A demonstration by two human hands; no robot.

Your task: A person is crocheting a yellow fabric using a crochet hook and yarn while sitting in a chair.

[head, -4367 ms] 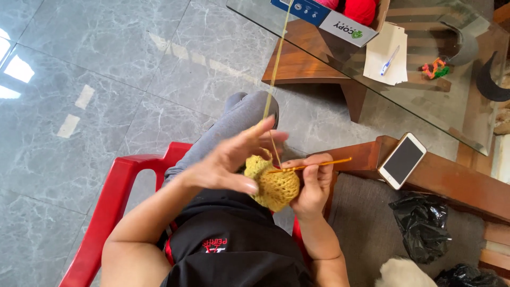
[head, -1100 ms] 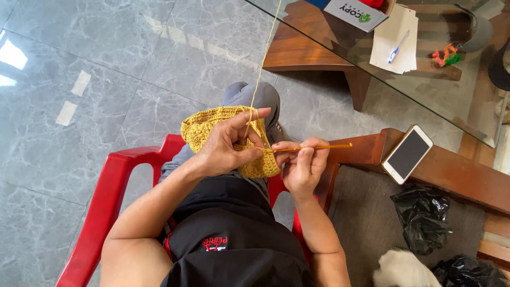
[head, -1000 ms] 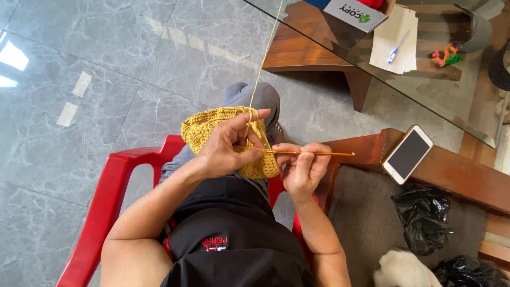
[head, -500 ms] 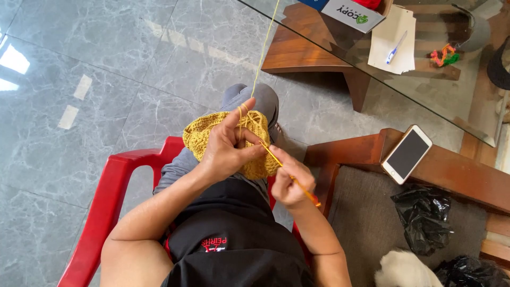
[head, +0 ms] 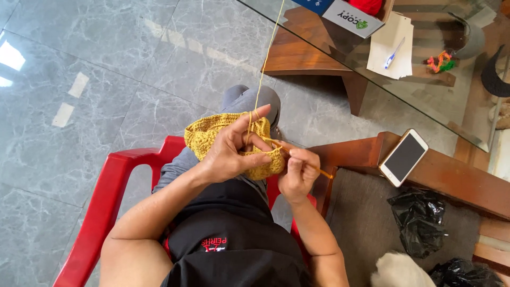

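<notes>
My left hand (head: 228, 151) grips the yellow crochet piece (head: 212, 135) over my lap, thumb and fingers pinching its edge, index finger raised with the yellow yarn strand (head: 264, 64) draped over it and running up past the glass table (head: 425, 101). My right hand (head: 298, 172) pinches the orange crochet hook (head: 308, 166), fingers pressed together, its tip buried in the piece. I'm sitting in a red plastic chair (head: 106, 196) on grey tile. Just right of my hook hand, a white phone (head: 404, 157) lies on a wooden ledge (head: 457, 180), with black plastic bags (head: 419, 220) below. Under the glass: paper with a blue pen (head: 394, 52).
</notes>
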